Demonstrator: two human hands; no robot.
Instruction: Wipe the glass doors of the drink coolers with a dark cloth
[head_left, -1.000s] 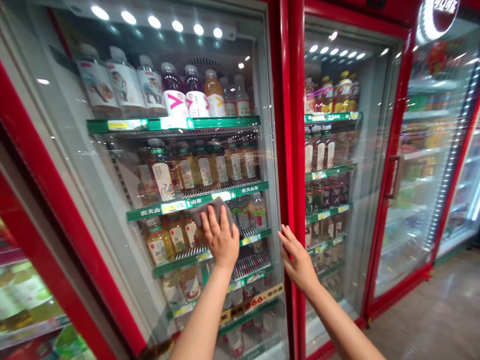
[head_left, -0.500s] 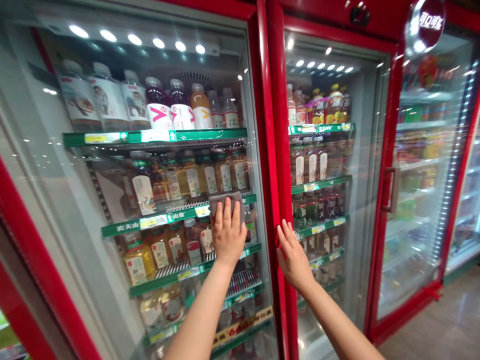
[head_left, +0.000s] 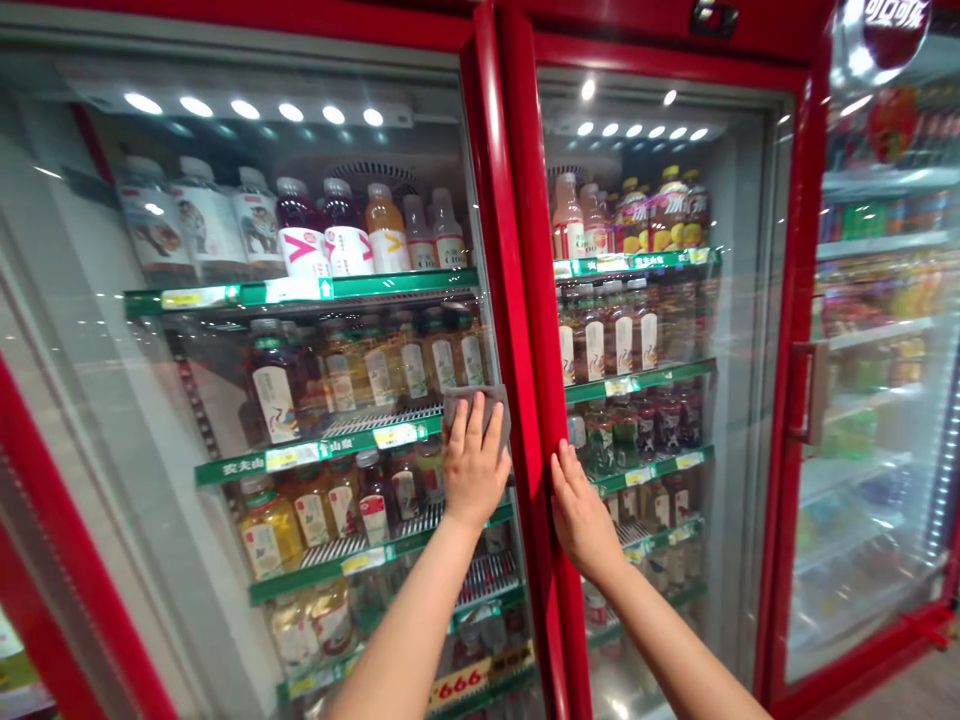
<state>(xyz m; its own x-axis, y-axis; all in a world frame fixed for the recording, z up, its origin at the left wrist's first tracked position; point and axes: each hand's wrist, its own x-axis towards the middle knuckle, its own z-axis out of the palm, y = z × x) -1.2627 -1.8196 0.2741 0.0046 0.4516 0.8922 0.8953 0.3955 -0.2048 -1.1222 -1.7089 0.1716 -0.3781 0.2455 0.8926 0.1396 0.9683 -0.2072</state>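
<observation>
My left hand point(head_left: 474, 465) lies with its fingers spread on a folded grey cloth point(head_left: 495, 405), pressing it flat against the left glass door point(head_left: 405, 360) near that door's right edge. The cloth shows above and beside the fingertips. My right hand point(head_left: 583, 512) rests on the red frame point(head_left: 546, 400) of the middle door, fingers stretched upward and fairly close together, with nothing visible in it. Part of its palm side is hidden. Behind the glass stand rows of bottled drinks point(head_left: 346, 225) on green-edged shelves.
Further right is another red-framed cooler point(head_left: 870, 400) with a handle point(head_left: 808, 392) at its left side. A round lit sign point(head_left: 889, 30) sticks out at the top right. At the lower left runs another red frame edge point(head_left: 45, 520). Floor shows at the bottom right corner.
The cloth and my left hand have moved right across the glass, closer to the door's red frame. My right hand stays on the red frame. The view has shifted slightly.
</observation>
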